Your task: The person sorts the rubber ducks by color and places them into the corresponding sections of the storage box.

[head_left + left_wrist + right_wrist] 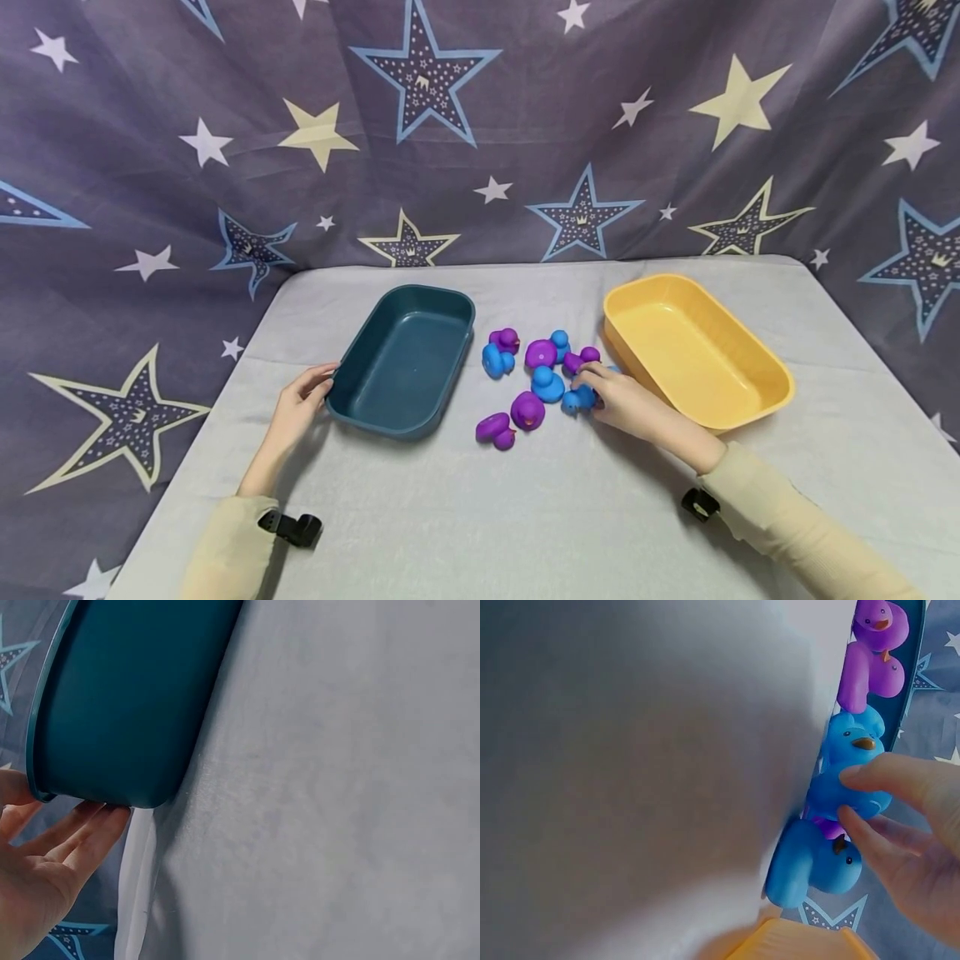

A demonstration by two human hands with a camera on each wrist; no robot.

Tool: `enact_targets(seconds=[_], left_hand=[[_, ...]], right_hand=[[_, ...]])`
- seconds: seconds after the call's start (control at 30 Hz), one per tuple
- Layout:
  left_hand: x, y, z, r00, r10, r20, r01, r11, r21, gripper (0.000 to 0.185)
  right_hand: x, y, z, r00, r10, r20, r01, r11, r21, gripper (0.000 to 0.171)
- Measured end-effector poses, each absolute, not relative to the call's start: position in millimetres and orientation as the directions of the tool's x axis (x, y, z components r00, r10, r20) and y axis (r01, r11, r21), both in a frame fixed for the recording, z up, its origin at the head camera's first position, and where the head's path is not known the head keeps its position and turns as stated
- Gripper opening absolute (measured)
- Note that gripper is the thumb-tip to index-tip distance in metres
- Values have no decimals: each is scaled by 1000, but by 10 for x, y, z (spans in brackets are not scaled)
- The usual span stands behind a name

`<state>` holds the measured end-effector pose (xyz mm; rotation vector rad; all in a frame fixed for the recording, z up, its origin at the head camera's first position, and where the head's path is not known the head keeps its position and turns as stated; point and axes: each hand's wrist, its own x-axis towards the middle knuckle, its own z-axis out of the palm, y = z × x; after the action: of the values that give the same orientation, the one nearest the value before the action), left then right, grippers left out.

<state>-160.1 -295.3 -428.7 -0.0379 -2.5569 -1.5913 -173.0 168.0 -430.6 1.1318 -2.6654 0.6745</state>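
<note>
Several blue and purple rubber ducks lie in a loose group between two tubs. My right hand [626, 404] pinches a blue rubber duck [573, 402] at the group's right side; in the right wrist view, thumb and fingertips meet the body of this blue duck [847, 791]. Another blue duck [810, 862] lies tipped beside it there. My left hand [296, 408] rests its fairly straight fingers against the near left corner of the dark teal tub [461, 312]. In the left wrist view, fingertips [112, 817] touch the outer wall of the tub [127, 712].
A yellow tub [780, 387] stands right of the ducks, close to my right forearm. Nearest to me lies a purple duck [493, 427], tipped over. Pale cloth covers the table [450, 525], and a star-patterned curtain [517, 92] hangs behind it.
</note>
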Motion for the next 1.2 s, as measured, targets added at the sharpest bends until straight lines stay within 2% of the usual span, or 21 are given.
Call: enact_targets(seconds=[0.57, 1.2], left_hand=[[-1597, -2947, -4283, -989, -49, 137, 100, 449, 888, 33], [-1611, -2960, -4319, -987, -66, 144, 97, 466, 879, 32]], right_hand=[[-1715, 1650, -4211, -696, -626, 352, -716, 564, -412, 37], [-1752, 1397, -4028, -715, -622, 319, -681, 516, -520, 35]])
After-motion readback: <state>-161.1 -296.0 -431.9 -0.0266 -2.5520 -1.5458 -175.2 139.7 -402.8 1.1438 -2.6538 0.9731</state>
